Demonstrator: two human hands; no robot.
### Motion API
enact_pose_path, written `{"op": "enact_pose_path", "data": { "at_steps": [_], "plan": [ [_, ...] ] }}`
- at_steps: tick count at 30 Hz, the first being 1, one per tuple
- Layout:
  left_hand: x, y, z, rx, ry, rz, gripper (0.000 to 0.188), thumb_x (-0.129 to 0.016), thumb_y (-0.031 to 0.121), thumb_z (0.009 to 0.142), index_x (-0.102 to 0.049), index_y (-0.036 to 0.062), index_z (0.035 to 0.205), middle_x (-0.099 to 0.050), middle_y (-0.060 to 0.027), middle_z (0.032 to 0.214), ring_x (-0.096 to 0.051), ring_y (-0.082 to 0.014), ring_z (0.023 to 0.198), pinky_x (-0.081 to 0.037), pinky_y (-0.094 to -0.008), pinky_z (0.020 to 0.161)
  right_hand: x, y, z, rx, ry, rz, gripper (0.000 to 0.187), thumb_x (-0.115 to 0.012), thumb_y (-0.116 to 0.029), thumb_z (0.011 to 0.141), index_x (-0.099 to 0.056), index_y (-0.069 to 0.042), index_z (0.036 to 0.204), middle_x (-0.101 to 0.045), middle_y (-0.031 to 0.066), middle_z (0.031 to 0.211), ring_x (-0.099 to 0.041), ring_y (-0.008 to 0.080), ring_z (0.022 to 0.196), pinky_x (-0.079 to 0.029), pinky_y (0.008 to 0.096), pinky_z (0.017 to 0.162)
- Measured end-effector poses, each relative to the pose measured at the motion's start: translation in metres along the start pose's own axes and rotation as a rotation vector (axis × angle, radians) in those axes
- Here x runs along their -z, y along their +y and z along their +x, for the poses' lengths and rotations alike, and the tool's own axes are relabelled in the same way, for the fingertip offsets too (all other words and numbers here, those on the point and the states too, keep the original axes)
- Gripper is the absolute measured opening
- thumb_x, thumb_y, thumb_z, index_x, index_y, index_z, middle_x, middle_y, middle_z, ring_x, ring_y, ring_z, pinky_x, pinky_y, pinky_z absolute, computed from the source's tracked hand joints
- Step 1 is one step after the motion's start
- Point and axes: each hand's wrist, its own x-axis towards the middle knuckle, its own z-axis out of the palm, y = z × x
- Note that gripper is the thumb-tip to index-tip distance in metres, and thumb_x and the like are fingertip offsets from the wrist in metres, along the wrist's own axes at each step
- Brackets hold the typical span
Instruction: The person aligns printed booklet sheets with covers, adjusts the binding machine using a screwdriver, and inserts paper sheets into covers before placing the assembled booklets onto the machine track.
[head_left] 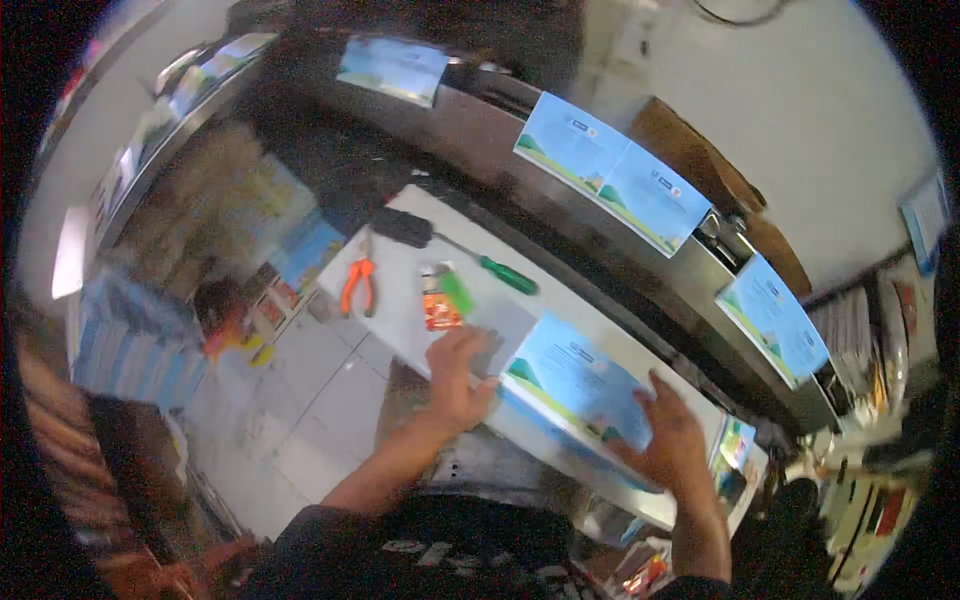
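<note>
A light-blue printed sheet with a green hill picture lies on a long white board or table, apparently on top of a stack of like sheets. My left hand is at the sheet's left end, its thumb apart from its slightly bent fingers and nothing seen in them. Over the sheet's right end my right hand is spread, fingers apart, touching or just above the paper. Beyond my left hand lie a small orange-and-white pack, a bright green item, orange-handled pliers and a green-handled screwdriver.
A black block-shaped object lies at the table's far left corner. Behind runs a dark machine ledge with more blue sheets along it. Stacked papers stand on the left. Pale floor tiles show below the table.
</note>
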Motion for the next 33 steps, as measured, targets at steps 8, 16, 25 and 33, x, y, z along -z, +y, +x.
{"op": "enact_pose_path", "data": {
  "at_steps": [8, 16, 25, 33],
  "plan": [
    [-0.003, -0.001, 0.004, 0.019, 0.0, -0.101, 0.057, -0.055, 0.046, 0.088, -0.051, 0.0019, 0.124, -0.053, -0.0177, 0.123, -0.047, -0.0351, 0.117, -0.03, -0.0475, 0.099, 0.01, -0.021, 0.0, 0.037, -0.112, 0.195, 0.053, -0.076, -0.025, 0.076, -0.058, 0.0, 0.119, -0.064, 0.0217, 0.113, -0.062, 0.0377, 0.105, -0.05, 0.0429, 0.092],
    [0.0, -0.001, 0.006, 0.017, -0.018, -0.099, 0.056, -0.054, 0.047, 0.089, -0.052, 0.0021, 0.122, -0.054, -0.0182, 0.121, -0.048, -0.0353, 0.116, -0.032, -0.0463, 0.098, 0.101, 0.1, -0.003, -0.374, 0.265, -0.001, 0.038, -0.047, -0.004, 0.088, -0.056, -0.001, 0.126, -0.066, 0.021, 0.112, -0.063, 0.0321, 0.104, -0.048, 0.0398, 0.09],
    [0.0, 0.005, 0.008, 0.016, -0.058, -0.053, 0.052, -0.054, 0.044, 0.088, -0.053, 0.0034, 0.121, -0.053, -0.0171, 0.121, -0.047, -0.0343, 0.116, -0.03, -0.0464, 0.098, 0.055, 0.267, 0.009, -0.072, 0.846, -0.265, 0.047, -0.042, -0.003, 0.093, -0.044, -0.004, 0.14, -0.051, 0.0153, 0.139, -0.05, 0.0316, 0.126, -0.038, 0.0413, 0.106],
    [-0.002, 0.011, 0.013, 0.031, -0.072, -0.065, 0.05, -0.054, 0.044, 0.088, -0.055, 0.0044, 0.118, -0.055, -0.0148, 0.119, -0.047, -0.0332, 0.116, -0.03, -0.0464, 0.098, -0.015, 0.192, -0.026, -0.337, 0.338, -0.105, 0.042, -0.058, -0.008, 0.086, -0.055, -0.004, 0.128, -0.052, 0.022, 0.133, -0.052, 0.0379, 0.12, -0.039, 0.0456, 0.105]
  ]
}}
